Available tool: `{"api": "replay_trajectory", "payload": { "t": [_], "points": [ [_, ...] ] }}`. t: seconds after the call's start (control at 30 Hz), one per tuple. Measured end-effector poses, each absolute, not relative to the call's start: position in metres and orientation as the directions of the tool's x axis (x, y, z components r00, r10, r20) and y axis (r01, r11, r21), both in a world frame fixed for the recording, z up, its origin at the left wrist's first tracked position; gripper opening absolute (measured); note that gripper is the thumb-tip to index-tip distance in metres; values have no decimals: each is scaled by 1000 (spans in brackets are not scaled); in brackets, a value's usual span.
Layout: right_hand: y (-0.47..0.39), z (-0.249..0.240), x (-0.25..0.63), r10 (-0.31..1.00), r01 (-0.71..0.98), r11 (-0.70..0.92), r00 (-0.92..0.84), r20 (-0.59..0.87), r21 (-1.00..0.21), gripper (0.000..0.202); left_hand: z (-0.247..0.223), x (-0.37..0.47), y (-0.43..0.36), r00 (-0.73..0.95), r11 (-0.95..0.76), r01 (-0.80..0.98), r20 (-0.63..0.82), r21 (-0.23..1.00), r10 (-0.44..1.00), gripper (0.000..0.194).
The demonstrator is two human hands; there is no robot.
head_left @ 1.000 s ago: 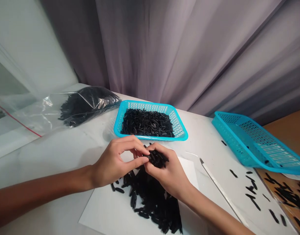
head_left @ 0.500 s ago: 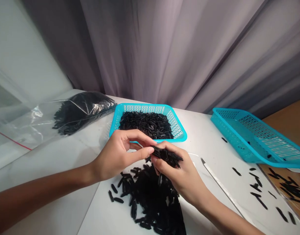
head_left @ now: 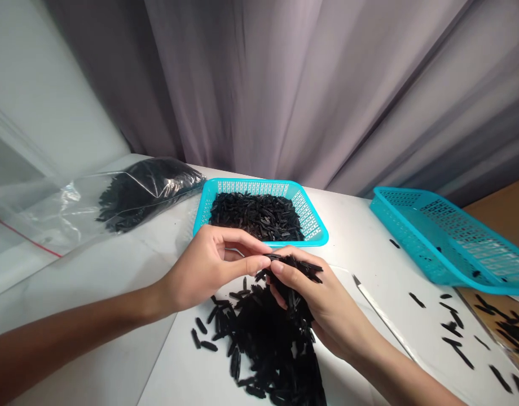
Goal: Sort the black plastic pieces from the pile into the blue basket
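Right hand (head_left: 327, 299) has a bunch of black strips (head_left: 299, 268): it sits between thumb and curled fingers, thumb laid across the near side, strip ends poking out past the index finger toward the wrist side. Left hand (head_left: 204, 268): thumb and index finger nearly together, narrow gap, tips right at the left end of the bunch and just beside the right thumb tip. Can't tell if a strip is pinched there. Bunch is up above the pile (head_left: 263, 332), which lies on the white sheet (head_left: 170, 372) on the table (head_left: 348, 225). Basket (head_left: 302, 243) with more strips just beyond the hands; bag (head_left: 153, 192) of strips left of it. Knife (head_left: 384, 316) right of the right hand, second basket (head_left: 412, 242) farther right.
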State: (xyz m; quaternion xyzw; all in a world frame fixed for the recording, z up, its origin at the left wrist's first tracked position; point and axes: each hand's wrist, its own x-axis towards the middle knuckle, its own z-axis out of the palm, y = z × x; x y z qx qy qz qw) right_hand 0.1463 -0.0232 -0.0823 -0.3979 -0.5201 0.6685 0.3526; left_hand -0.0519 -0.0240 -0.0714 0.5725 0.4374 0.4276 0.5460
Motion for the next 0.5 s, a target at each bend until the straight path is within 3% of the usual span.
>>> {"api": "replay_trajectory", "payload": {
  "t": [0.2,0.5],
  "points": [
    [-24,-80,149,889,5,-173,-430,-158,-985,32,-66,-53,-24,289,71,-50,-54,996,956,16],
    [-24,-81,150,898,104,-74,-427,-111,-992,27,-69,-54,-20,320,65,41,-75,997,944,12]
  ]
}}
